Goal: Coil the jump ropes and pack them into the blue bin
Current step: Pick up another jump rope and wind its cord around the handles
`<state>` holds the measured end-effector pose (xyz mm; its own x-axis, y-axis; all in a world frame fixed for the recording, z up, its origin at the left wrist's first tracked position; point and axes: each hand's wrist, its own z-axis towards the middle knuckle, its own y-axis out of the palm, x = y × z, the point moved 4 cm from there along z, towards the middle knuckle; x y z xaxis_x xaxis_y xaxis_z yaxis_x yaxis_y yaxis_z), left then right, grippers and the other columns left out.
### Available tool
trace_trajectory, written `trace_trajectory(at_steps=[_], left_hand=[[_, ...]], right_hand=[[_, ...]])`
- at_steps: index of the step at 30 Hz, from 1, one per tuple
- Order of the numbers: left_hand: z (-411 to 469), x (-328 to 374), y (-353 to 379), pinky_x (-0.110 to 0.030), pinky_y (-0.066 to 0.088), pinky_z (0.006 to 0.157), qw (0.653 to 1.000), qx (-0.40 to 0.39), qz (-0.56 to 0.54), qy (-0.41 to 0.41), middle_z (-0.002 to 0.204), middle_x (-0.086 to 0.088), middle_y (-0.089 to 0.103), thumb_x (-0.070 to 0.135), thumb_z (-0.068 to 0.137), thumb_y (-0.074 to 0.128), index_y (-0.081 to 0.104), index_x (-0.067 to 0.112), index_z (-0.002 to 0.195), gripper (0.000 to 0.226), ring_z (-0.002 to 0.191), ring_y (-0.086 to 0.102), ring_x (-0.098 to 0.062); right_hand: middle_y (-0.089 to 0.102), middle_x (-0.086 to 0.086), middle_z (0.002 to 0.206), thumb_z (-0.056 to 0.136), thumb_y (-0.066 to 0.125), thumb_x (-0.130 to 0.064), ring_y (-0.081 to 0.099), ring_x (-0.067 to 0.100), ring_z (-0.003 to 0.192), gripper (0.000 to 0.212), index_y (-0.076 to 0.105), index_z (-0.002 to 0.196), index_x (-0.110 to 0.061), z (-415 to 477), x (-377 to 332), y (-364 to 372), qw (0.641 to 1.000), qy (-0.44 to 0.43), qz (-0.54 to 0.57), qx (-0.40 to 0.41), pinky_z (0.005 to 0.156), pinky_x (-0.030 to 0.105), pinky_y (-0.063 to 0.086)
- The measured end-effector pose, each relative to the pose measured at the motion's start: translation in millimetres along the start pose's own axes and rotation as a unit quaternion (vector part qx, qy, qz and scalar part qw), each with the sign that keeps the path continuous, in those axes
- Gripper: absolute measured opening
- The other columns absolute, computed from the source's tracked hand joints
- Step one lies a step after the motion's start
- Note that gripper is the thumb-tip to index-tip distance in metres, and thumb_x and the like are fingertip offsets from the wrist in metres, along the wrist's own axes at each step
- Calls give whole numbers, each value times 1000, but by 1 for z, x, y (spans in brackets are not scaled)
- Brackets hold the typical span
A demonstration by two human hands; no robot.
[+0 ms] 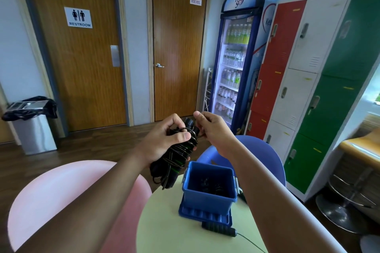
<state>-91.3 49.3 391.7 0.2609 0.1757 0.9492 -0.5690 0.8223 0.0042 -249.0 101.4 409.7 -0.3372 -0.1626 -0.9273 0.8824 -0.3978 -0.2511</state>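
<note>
Table [164,232] bears blue bin [207,197], contents indistinct.

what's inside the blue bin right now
Black coiled rope lies at the bottom of the blue bin. It is dim in there, so how many ropes cannot be told, and the bin's near wall hides part of the floor.

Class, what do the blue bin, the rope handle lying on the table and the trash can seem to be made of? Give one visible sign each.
Blue bin: moulded plastic, even colour, soft sheen. Rope handle: probably foam or rubber, matte black, ribbed. Trash can: likely brushed steel, grey streaky reflections.
</note>
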Motion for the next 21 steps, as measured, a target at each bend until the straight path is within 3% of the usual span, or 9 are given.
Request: trace_trajectory(at_steps=[4,9,13,16,18,21], left_hand=[[0,1,1,-59,59,73,1000,3,4,25,96,-21,66,25,84,76,55,17,90,23,92,69,-55],[1,0,1,-56,59,71,999,0,-3,39,103,-25,66,23,85,75,51,24,103,30,89,69,-54],[4,-4,-3,-56,60,72,999,26,26,19,108,-26,68,29,79,81,53,29,126,55,85,72,-48],[4,-7,-3,-61,60,80,996,51,69,30,108,-15,72,35,80,79,63,21,123,48,90,73,-40],[5,-9,-1,-53,60,81,994,78,73,37,105,-11,73,38,79,78,67,18,119,46,93,73,-34],[11,-7,3,-31,57,72,989,130,52,42,97,-3,75,31,80,73,68,13,116,41,88,73,-21]], right_hand=[[50,-13,51,99,60,-38,44,7,50,38,59,65,-22,0,3,5,1000,19,-4,-8,53,21,37],[50,0,58,98,61,-36,39,11,51,40,68,80,-2,3,4,5,998,49,-30,-19,49,24,30],[52,-3,54,98,62,-28,40,14,55,44,64,56,-20,6,10,5,997,67,-42,-14,51,26,29],[50,-9,47,99,62,-27,40,10,52,48,60,51,-21,5,12,6,996,77,-50,-4,51,22,31],[48,-12,44,99,61,-26,39,8,49,46,58,54,-18,4,13,6,995,88,-48,7,48,19,31],[45,-13,43,100,53,-16,35,9,49,40,54,60,-17,1,18,11,994,110,-14,9,43,17,28]])
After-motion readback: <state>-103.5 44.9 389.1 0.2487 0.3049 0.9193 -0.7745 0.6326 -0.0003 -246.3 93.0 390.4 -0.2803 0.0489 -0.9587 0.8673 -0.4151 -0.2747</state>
